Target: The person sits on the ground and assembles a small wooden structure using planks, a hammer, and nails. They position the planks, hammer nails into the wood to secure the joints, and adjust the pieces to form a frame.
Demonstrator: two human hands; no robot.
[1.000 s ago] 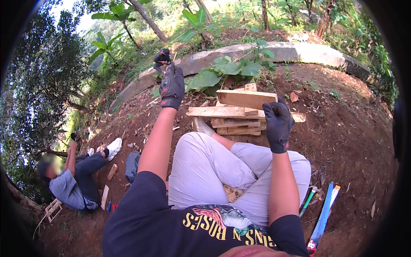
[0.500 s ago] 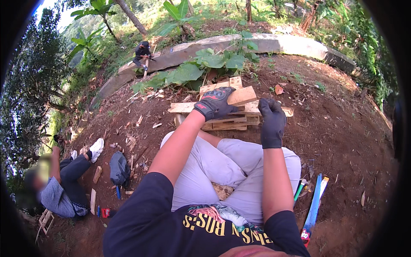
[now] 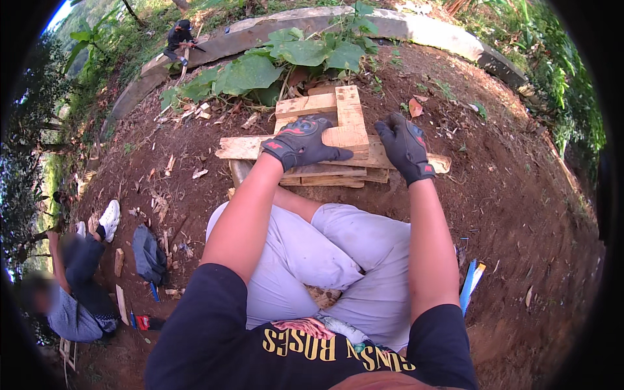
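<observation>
My left hand (image 3: 302,140), in a black glove with red marks, grips a short wooden block (image 3: 346,137), its thumb along the near side. That block meets an upright-lying wooden piece (image 3: 350,107) at its right, and another piece (image 3: 307,105) lies across the far side, forming a frame-like shape. Just right of this corner is my gloved right hand (image 3: 406,148), its fingers partly bent and slightly apart, with nothing visible in them. Beneath lie a long rough plank (image 3: 240,148) and several stacked boards (image 3: 325,175) in front of my crossed legs.
Broad green leaves (image 3: 253,73) grow behind the wood, before a curved concrete wall (image 3: 416,27). A blue saw blade (image 3: 468,286) lies right of my knee. A grey bag (image 3: 149,253) and a seated person (image 3: 78,305) are at left; another person (image 3: 180,40) sits far off.
The view has shifted. The wooden block now sits square against the frame's corner instead of slanting. My right hand has turned, and its fingers have loosened from a closed pose beside the wood.
</observation>
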